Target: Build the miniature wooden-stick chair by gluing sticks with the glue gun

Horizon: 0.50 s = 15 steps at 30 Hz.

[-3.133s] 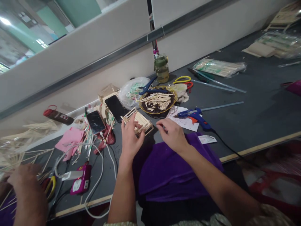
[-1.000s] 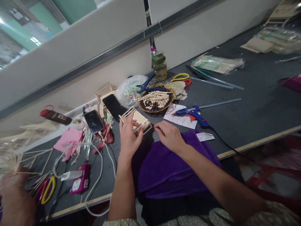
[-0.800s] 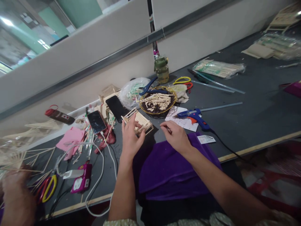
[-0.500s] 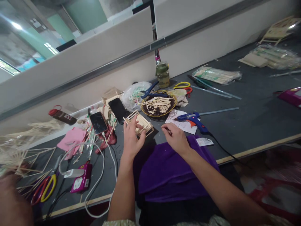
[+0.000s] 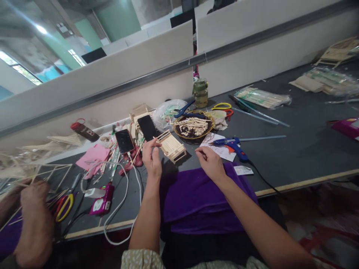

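Stick model sits beside spread left hand, right hand pinched (white label illegible).

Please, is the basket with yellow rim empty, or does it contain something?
Not empty: the basket holds many pale sticks, with short cut pieces among them.

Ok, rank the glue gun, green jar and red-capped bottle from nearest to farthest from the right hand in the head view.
1. Glue gun, just right of the right hand and slightly beyond it.
2. Green jar, farther back.
3. Red-capped bottle, far to the left.
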### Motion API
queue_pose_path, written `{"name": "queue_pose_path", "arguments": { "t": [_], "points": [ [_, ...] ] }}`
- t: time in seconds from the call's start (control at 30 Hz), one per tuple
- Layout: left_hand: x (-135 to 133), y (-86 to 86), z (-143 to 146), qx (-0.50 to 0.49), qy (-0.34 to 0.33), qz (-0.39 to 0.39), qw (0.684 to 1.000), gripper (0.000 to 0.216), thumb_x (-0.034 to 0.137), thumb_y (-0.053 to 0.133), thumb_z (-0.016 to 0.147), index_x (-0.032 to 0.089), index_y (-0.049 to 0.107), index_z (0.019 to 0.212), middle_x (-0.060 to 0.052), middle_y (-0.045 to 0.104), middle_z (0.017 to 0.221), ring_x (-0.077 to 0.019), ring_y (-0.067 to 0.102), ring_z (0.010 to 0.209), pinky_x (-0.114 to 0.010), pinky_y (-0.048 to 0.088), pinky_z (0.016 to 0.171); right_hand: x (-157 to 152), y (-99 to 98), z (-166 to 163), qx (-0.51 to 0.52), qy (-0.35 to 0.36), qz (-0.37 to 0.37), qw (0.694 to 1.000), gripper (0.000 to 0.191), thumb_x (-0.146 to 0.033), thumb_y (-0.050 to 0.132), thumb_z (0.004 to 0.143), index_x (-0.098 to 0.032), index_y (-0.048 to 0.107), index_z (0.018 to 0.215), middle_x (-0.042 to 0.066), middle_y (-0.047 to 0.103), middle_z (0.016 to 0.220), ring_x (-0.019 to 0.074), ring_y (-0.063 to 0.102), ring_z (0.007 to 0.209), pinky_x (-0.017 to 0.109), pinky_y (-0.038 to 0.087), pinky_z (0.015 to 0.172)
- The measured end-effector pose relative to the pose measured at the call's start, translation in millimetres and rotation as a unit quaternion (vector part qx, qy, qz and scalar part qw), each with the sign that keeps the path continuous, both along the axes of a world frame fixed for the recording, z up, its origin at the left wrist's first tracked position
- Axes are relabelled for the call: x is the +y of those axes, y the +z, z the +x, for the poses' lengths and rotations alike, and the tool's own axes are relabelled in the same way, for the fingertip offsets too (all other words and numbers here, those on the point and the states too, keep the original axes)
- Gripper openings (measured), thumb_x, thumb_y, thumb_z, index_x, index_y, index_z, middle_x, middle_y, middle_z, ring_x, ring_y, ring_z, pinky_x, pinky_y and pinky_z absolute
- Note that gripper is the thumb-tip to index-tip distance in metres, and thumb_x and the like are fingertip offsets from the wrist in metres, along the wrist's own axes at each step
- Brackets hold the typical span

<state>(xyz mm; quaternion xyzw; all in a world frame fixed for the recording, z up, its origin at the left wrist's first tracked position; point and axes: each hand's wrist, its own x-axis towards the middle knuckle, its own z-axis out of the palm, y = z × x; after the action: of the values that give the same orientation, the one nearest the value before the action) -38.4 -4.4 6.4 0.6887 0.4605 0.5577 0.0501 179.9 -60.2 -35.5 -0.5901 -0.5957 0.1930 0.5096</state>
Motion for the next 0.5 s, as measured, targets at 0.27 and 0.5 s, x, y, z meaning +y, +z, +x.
{"name": "queue_pose_path", "arguments": {
  "t": [0.27, 0.5],
  "points": [
    [-1.1, -3.2, 0.7, -0.032, 0.069, 0.048, 0.996, 0.035, 0.035, 0.038, 0.099, 0.018, 0.068, 0.101, -0.006, 0.067, 0.083, -0.0208, 0.060, 0.092, -0.041, 0.047, 0.093, -0.2, -3.4, -0.7, 0.048, 0.023, -0.036, 0.998, 0.021, -0.031, 0.050, 0.091, -0.021, 0.065, 0.102, 0.004, 0.072, 0.080, 0.0197, 0.066, 0.072, 0.030, 0.048, 0.068],
    [-6.4, -6.1, 3.6, 0.035, 0.049, 0.046, 0.997, 0.036, 0.036, 0.036, 0.100, 0.019, 0.067, 0.103, -0.006, 0.069, 0.087, -0.0210, 0.062, 0.096, -0.047, 0.041, 0.106, -6.0, 2.9, -1.7, 0.053, 0.015, -0.048, 0.997, 0.027, -0.045, 0.050, 0.094, -0.023, 0.062, 0.082, -0.003, 0.058, 0.058, 0.0168, 0.058, 0.056, 0.027, 0.043, 0.059]
  ]
}}
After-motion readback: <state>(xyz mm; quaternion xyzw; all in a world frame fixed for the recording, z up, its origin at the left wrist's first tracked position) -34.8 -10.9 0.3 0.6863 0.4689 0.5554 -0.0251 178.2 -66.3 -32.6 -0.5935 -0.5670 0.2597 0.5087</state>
